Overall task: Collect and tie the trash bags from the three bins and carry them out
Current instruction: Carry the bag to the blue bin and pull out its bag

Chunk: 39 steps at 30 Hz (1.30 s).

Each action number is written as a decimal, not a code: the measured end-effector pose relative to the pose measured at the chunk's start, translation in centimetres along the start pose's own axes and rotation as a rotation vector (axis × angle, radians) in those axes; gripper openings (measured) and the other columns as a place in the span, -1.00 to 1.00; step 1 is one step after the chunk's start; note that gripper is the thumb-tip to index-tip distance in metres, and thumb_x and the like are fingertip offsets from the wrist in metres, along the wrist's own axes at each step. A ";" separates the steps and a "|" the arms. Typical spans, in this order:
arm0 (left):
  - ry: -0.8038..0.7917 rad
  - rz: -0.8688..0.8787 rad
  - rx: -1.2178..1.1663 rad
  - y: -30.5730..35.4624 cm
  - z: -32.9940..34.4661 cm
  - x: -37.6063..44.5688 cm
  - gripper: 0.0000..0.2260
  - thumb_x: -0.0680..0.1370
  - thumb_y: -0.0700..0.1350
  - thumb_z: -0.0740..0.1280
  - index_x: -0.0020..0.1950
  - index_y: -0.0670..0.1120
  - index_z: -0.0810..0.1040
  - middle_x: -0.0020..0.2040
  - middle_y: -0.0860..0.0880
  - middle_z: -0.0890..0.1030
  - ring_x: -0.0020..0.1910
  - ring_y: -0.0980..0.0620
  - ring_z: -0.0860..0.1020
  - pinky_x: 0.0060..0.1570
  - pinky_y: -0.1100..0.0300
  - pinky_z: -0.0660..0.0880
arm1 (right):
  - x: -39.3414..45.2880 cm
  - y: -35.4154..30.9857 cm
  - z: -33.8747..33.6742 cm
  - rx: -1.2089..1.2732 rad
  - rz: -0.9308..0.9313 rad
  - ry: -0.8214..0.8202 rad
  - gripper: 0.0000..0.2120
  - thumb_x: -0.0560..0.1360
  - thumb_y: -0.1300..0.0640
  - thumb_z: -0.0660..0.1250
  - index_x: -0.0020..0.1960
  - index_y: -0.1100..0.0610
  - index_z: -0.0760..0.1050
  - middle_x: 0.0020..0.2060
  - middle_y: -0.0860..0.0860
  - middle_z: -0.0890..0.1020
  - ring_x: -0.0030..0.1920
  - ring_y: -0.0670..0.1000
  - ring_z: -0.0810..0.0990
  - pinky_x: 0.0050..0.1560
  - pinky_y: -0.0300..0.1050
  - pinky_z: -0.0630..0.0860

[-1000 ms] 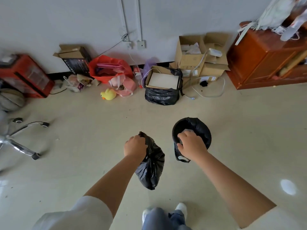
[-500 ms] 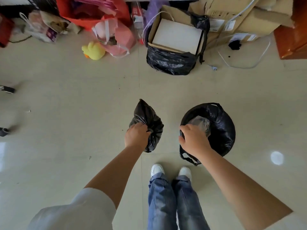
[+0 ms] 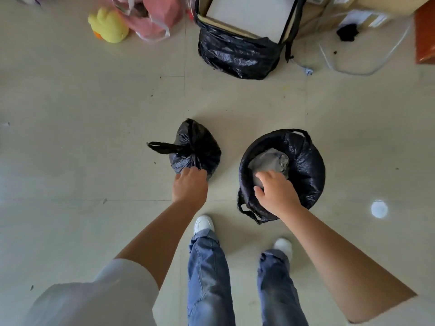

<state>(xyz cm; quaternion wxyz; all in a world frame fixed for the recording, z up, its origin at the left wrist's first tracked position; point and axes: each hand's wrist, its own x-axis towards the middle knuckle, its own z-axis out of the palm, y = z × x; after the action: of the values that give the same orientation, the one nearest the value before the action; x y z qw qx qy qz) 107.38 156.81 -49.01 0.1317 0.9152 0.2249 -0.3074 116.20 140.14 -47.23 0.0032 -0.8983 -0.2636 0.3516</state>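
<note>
A small tied black trash bag (image 3: 196, 149) sits on the floor left of a round bin, its knotted tail pointing left. My left hand (image 3: 190, 186) is at the bag's near side, fingertips pinching its gathered folds. The bin is lined with a black trash bag (image 3: 306, 165) that has loop handles, and a grey wrapped bundle (image 3: 268, 160) lies inside. My right hand (image 3: 275, 192) grips the near rim of that liner, fingers curled over the edge.
A larger black bag around a cardboard box (image 3: 235, 52) stands ahead. Beside it lie a yellow duck toy (image 3: 108, 27), a pink bag (image 3: 153, 22) and loose cables (image 3: 353, 67). A wooden cabinet (image 3: 426, 31) is at the far right. My shoes (image 3: 203, 223) are just behind the bags.
My left hand lowered the tied bag from hanging in the air down onto the floor. My right hand stayed on the bin liner's rim. The view tilted downward.
</note>
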 end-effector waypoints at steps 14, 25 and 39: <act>-0.053 -0.150 -0.118 20.9 11.0 -6.6 -0.70 0.60 -0.02 0.12 0.27 -0.11 0.39 0.29 -0.07 0.44 0.32 -0.08 0.36 0.27 0.09 0.31 | -7.2 20.9 5.3 -0.199 -0.164 -0.060 -0.68 0.54 0.11 0.13 0.25 0.18 0.39 0.19 0.11 0.49 0.23 0.14 0.44 0.11 -0.07 0.41; 0.318 0.060 -0.114 20.4 24.6 0.8 -0.64 0.53 0.04 0.15 0.23 -0.06 0.55 0.22 0.04 0.55 0.28 -0.01 0.48 0.28 0.15 0.31 | 1.7 24.1 18.3 -0.166 -0.443 0.208 -0.63 0.17 -0.07 0.32 -0.17 0.15 0.64 -0.30 0.04 0.68 -0.30 0.10 0.67 -0.32 -0.07 0.57; 0.831 0.468 -0.238 15.9 29.4 7.1 -0.68 0.39 0.06 0.23 -0.41 -0.08 0.63 -0.40 0.06 0.63 -0.26 0.11 0.39 -0.10 0.10 0.23 | 6.2 23.5 19.0 0.046 -0.655 -0.024 -0.86 0.45 0.11 0.36 -0.28 0.06 0.52 -0.32 -0.09 0.53 -0.23 -0.08 0.48 -0.06 -0.11 0.45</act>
<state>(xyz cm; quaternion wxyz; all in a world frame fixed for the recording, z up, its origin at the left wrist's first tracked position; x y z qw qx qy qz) 105.44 134.30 -74.63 0.1999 0.9650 0.0802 0.1493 119.03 119.45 -69.89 0.1334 -0.7612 -0.5304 0.3485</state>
